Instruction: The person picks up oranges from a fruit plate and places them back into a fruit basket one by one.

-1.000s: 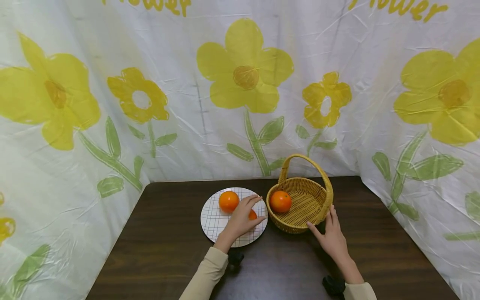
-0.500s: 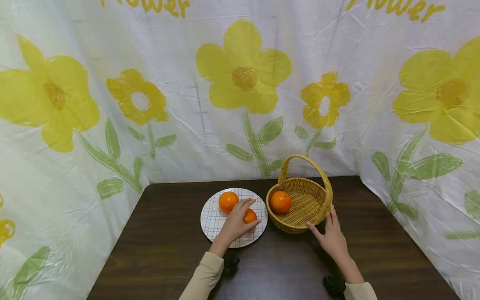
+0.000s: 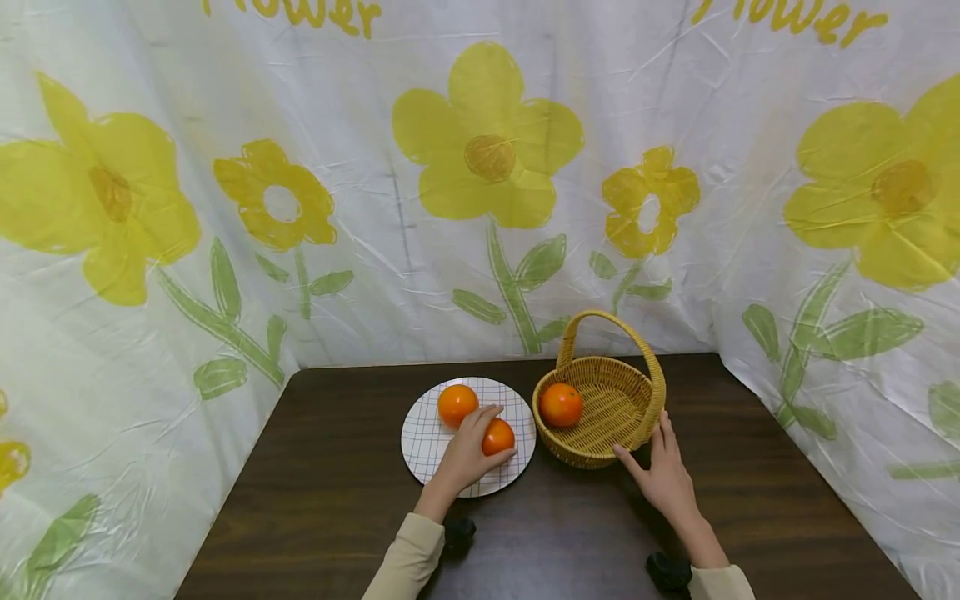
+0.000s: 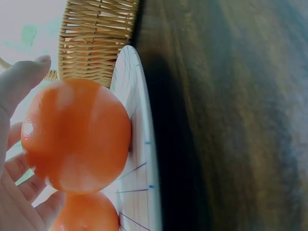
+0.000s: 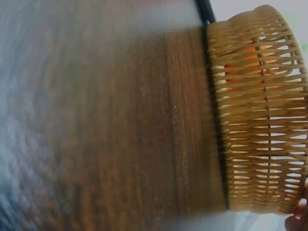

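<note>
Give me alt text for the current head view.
A person's left hand is spread around a round, glossy orange fruit on a round white grid-patterned plate, beside a second orange fruit. The right hand touches a tan wicker basket holding a third orange fruit. Plate and basket stand on a dark brown wooden table before a white, yellow-flowered curtain.

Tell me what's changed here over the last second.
The left hand has drawn back leftward over the plate, so more of the nearer orange shows between thumb and fingers; whether the grip has closed, I can't tell. Unchanged: the plate, its farther orange, the basket with one orange inside, and the right hand at the basket's side.
</note>
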